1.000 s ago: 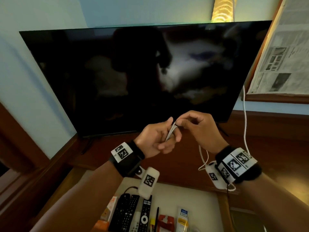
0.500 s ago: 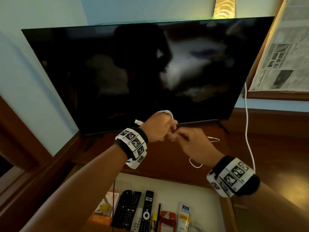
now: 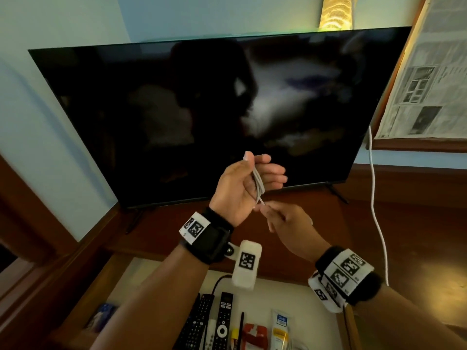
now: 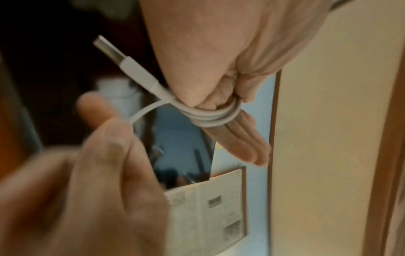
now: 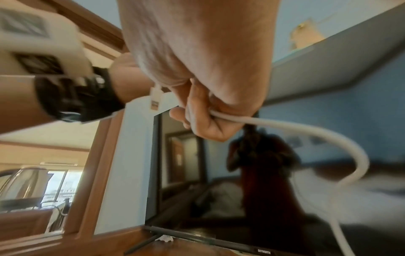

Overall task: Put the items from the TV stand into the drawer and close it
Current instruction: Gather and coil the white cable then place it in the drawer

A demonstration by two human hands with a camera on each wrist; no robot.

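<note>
A white USB cable (image 3: pixel 258 184) is wound in several loops round the fingers of my left hand (image 3: pixel 242 183), held up in front of the TV. In the left wrist view the coil (image 4: pixel 210 117) crosses the fingers, the thumb holds it down, and the USB plug (image 4: pixel 122 60) sticks out to the upper left. Just below, my right hand (image 3: pixel 275 215) pinches the cable's loose end. In the right wrist view the cable (image 5: pixel 306 131) curves away from my right hand (image 5: pixel 203 117), with a small plug (image 5: pixel 156 100) poking out beside it. The drawer (image 3: pixel 290 294) stands open beneath my arms.
Inside the drawer lie black remotes (image 3: pixel 202 322), a pen, a red packet (image 3: pixel 254 334) and a white tube (image 3: pixel 280 329). The TV (image 3: pixel 202 109) stands on the wooden stand top (image 3: pixel 336 223). A white cord (image 3: pixel 376 210) hangs at the right, below a newspaper-covered frame (image 3: pixel 429 84).
My left hand has turned palm towards me and risen, with more cable wound on it. My right hand has dropped below it, and the slack loop under the hands is gone.
</note>
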